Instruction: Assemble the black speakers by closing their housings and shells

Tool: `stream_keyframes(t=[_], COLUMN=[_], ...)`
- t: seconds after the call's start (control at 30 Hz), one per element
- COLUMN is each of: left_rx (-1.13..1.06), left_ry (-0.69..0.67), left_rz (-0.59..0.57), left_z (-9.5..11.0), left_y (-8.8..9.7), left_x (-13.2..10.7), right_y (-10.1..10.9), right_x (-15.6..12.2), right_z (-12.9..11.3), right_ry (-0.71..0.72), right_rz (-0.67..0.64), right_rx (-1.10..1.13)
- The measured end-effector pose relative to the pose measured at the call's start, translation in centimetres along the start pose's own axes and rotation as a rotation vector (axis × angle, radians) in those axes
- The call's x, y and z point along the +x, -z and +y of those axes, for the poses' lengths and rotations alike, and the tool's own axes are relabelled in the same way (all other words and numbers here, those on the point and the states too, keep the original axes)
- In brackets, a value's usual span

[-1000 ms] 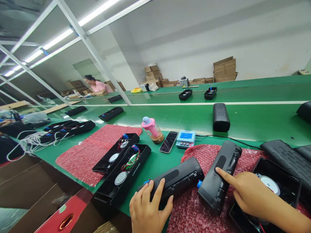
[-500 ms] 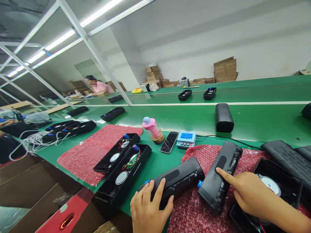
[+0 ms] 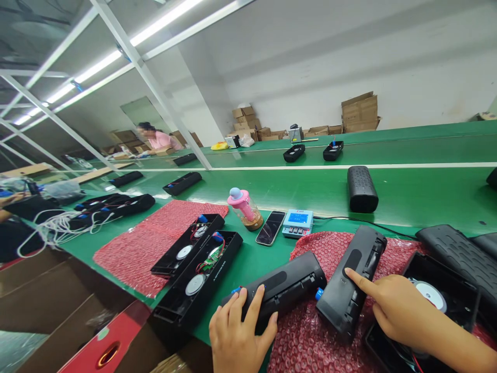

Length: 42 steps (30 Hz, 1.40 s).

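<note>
My left hand (image 3: 241,331) rests with spread fingers on the near end of a black speaker housing (image 3: 285,282), its thumb along the side. A second housing (image 3: 351,282) lies tilted on red bubble wrap (image 3: 310,334). My right hand (image 3: 399,305) touches an oval panel on it with the outstretched index fingertip, the other fingers curled. Blue connectors (image 3: 319,293) show between the two housings. Beneath my right forearm is an open black case with a white speaker cone (image 3: 430,295). Left of my left hand, two open cases (image 3: 198,282) hold cones, wires and a green circuit board.
Behind the housings are a phone (image 3: 271,228), a light blue meter (image 3: 297,224) with a cable and a pink-lidded bottle (image 3: 246,210). A green conveyor (image 3: 264,178) carries more speaker parts. White cables (image 3: 58,225) lie at left. A person in pink (image 3: 161,140) sits farther back.
Both hands stay nearly where they were, the right index finger still on the housing. Parts on the conveyor have shifted slightly.
</note>
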<state>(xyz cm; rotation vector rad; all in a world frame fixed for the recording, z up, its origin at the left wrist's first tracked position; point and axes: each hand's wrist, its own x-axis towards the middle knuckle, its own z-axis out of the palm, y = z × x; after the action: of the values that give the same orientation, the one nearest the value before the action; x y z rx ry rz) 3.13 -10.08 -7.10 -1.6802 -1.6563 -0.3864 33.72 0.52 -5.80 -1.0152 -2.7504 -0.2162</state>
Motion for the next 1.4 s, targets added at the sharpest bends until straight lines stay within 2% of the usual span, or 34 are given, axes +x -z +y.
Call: stream_keyframes(t=[0.1, 0.17, 0.27, 0.43, 0.53, 0.67, 0.73, 0.83, 0.93, 1.13, 1.3, 1.4], left_rx=[-0.023, -0.086, -0.249, -0.491, -0.535, -0.419, -0.324, -0.194, -0.126, -0.033, -0.046, -0.129], left_ry=[-0.020, -0.012, 0.081, 0.292, 0.395, 0.420, 0.407, 0.374, 0.313, 0.210, 0.136, 0.053], left_rz=[-0.026, -0.090, -0.261, -0.648, -0.723, -0.627, -0.530, -0.382, -0.284, -0.195, -0.179, -0.080], left_z=[-0.6, -1.3, -2.4, -2.9, -2.6, -2.4, -2.5, -2.8, -3.0, -2.1, -0.9, 0.1], left_y=[0.1, 0.2, 0.1, 0.3, 1.1, 2.2, 2.4, 2.1, 1.6, 1.0, 1.4, 1.6], left_x=[0.3, 0.9, 2.2, 4.3, 4.9, 4.8, 4.4, 3.0, 0.9, -2.1, -2.0, -1.3], right_y=[0.0, 0.1, 0.1, 1.0, 2.3, 3.6, 3.9, 4.0, 3.9, 2.2, 1.3, 2.1], right_x=[0.1, 0.2, 0.4, 0.9, 1.4, 3.6, 5.4, 7.8, 8.9, 6.8, 4.0, 2.9], right_z=[0.0, 0.0, -0.1, 0.3, 1.4, 3.2, 4.0, 4.9, 5.0, 4.1, 4.9, 6.0], right_ry=[-0.007, -0.009, -0.014, -0.100, -0.095, 0.000, 0.074, 0.166, 0.197, 0.141, 0.090, 0.073], right_rz=[-0.025, -0.052, -0.129, -0.292, -0.296, -0.189, -0.238, -0.406, -0.405, -0.191, -0.145, -0.158], right_rx=[-0.019, -0.018, 0.006, 0.123, 0.297, 0.296, 0.282, 0.318, 0.316, 0.242, 0.271, 0.343])
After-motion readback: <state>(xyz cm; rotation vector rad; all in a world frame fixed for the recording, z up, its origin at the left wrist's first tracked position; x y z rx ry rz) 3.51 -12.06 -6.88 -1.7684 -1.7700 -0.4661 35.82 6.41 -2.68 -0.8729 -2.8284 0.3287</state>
